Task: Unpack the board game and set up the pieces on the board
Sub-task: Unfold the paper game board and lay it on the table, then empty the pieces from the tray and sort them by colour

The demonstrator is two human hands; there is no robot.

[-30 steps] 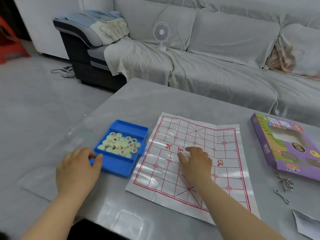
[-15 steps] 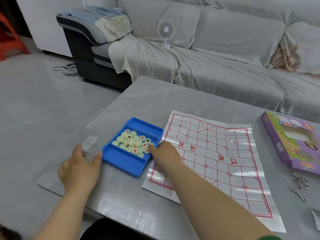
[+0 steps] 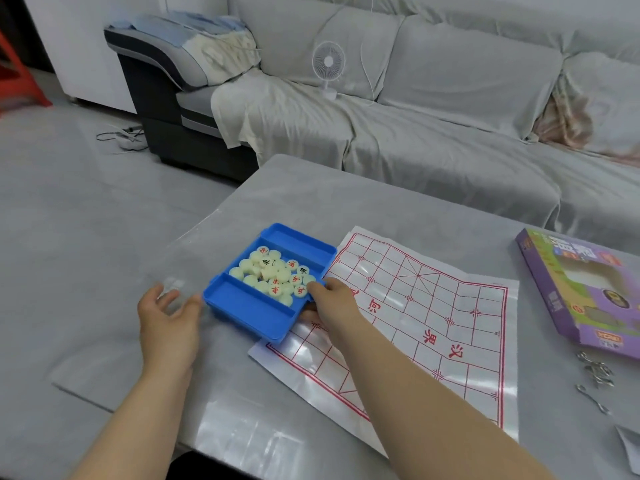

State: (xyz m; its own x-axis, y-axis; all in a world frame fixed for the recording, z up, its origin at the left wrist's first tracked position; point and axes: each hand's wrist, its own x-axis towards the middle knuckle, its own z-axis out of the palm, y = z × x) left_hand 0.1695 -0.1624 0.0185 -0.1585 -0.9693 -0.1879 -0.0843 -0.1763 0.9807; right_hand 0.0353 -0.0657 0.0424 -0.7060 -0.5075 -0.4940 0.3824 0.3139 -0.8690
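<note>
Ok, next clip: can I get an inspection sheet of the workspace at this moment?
Surface: grey glossy table.
Job's things: blue tray holds cream pieces in its middle compartment; its near corner overlaps the board sheet, which bears no pieces; purple box at the right.
Clutter: metal clips and a paper corner near the box.
Hands: left hand open beside the tray; right hand grips the tray's right rim.
Cables: fan cord on the sofa; dark cable on the floor.
Surroundings: covered sofa, small fan.

left hand [image 3: 166, 323] splayed, loose; right hand [image 3: 333, 306] forward, fingers [image 3: 314, 289] curled
</note>
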